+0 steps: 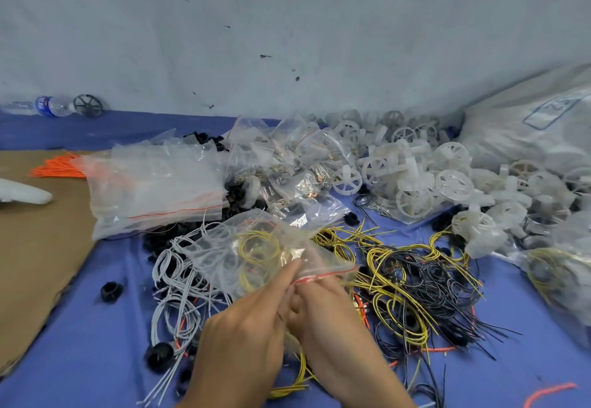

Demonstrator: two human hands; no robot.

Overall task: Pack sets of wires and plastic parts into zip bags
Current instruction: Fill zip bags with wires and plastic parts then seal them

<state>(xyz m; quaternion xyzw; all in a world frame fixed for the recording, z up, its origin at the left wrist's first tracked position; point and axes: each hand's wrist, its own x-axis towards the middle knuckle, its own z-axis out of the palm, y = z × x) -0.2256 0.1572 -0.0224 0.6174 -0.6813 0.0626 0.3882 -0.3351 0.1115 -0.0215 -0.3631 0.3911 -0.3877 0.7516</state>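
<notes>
Both hands meet low in the middle: the left hand [243,337] and the right hand [326,315] each pinch the mouth of one clear zip bag [224,247] at its red seal strip [332,272], fingertips almost touching. The bag rises up and away from the pinch, and inside it lie loops of yellow wire [259,244] — how many loops I cannot tell.

Just left of the grip a bundle of white wires [176,276] lies on the blue sheet [96,327], with two black rings [111,291] beside and below it. Just right of the grip spreads a tangle of yellow and black wires [409,279], too many to count. Beyond the held bag, to the left, rests one stack of empty zip bags [153,190], also red-striped; further out on that side are brown cardboard [38,247] and one bunch of orange wires [60,164]. Beyond and right, small filled bags [287,158] adjoin a heap of white plastic wheels [431,168], uncountable.

Writing is scarce — a big clear sack [511,139] far right carries a blue boxed print [550,110] that cannot be read, and one water bottle [48,106] far left by the wall has a blue label, its text too small, with one black wheel [88,105] touching it.
</notes>
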